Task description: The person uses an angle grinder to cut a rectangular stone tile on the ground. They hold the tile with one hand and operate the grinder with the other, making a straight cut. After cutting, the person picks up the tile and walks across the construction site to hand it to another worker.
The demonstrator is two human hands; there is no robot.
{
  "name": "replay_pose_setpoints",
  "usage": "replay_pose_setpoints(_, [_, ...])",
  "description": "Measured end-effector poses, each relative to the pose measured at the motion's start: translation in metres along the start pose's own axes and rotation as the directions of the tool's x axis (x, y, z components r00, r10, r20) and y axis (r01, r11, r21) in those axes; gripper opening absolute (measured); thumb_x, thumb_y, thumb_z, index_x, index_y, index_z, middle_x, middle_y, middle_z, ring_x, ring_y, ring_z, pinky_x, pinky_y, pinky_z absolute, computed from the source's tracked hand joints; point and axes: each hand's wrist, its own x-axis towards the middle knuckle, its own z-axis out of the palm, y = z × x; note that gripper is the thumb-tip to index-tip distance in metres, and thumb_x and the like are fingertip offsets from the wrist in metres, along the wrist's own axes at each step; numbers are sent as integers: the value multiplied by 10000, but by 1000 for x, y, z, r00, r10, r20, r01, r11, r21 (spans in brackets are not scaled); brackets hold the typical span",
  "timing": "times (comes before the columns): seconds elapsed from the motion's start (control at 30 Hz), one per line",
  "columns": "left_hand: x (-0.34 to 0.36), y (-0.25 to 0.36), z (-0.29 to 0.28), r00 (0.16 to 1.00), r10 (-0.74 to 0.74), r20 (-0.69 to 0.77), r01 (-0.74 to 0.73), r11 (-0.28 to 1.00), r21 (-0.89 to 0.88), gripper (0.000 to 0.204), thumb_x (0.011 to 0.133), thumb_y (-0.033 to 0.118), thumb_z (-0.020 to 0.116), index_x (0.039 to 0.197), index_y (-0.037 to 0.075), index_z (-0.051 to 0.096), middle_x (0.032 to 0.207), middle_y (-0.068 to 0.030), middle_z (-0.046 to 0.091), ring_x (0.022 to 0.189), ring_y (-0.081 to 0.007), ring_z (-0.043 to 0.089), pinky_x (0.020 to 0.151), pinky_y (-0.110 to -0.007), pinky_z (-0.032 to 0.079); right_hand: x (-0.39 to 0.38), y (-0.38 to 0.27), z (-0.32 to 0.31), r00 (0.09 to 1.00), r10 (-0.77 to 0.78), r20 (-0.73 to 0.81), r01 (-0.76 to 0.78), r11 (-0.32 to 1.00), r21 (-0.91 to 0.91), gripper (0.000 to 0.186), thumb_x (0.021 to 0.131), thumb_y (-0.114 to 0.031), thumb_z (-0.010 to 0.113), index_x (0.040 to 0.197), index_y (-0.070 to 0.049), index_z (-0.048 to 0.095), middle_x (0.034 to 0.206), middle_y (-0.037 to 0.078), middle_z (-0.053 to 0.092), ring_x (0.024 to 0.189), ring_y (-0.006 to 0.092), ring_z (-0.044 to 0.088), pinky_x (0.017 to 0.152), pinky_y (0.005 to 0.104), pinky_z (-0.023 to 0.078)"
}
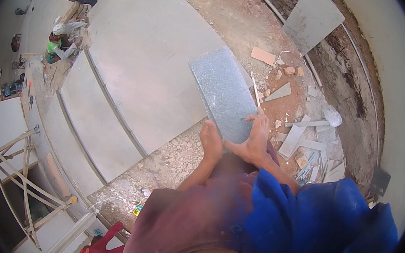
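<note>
A rectangular grey stone tile [223,89] tilts in front of me, its near end close to my lap. My left hand [212,141] is closed at the tile's lower left edge, with the fingertips mostly hidden. Over the near right corner bends my right hand [255,141], its thumb and forefinger on the tile's face and the other fingers at the edge. By the right forefinger's tip is a small dark spot or thin piece, too small to name.
Large pale slabs [145,56] cover the ground ahead, with dark gaps between some. Offcuts [292,141] and rubble lie at right beside a trench and wall. A wooden trestle [24,182] stands at left. Two people, one crouching [60,42], are at the far left.
</note>
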Motion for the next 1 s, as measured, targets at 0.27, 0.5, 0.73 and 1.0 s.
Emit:
replay_pose_setpoints(0.27, [155,187,-5,981,168,-99,-183,967,-175,296,1046,109,653,1293,-55,636,1204,-121,721,1067,-163,660,959,-325,519,232,-125,-3,896,-396,202,363,914,180,938,735,-529,913,1380,-34,447,1377,319,491,1339,488,479,1107,597,389])
replay_pose_setpoints(0.5, [264,306,-43,953,185,-241,-234,953,-194,348,1050,118,621,1332,-84,608,1234,-143,703,1091,-189,659,976,-346,519,444,-238,68,546,-167,821,-625,571,532,807,920,-430,824,1488,21,471,1317,184,651,1206,272,642,1027,422,520])
replay_pose_setpoints(0.73, [476,376,-101,965,170,-201,-195,974,-113,426,1086,201,541,1411,-74,562,1290,-150,679,1126,-204,651,999,-358,510,616,-314,201,664,-310,680,-150,836,527,752,880,-343,865,1436,48,543,1325,207,671,1251,274,632,1055,424,511])
replay_pose_setpoints(1.0, [775,520,-160,998,-31,-59,26,995,-95,489,1136,347,487,1437,-36,532,1339,-161,662,1203,-230,638,1041,-381,502,836,-444,276,819,-150,555,-148,878,455,698,835,-274,890,1343,84,572,1187,227,723,1121,311,703,1000,416,542])
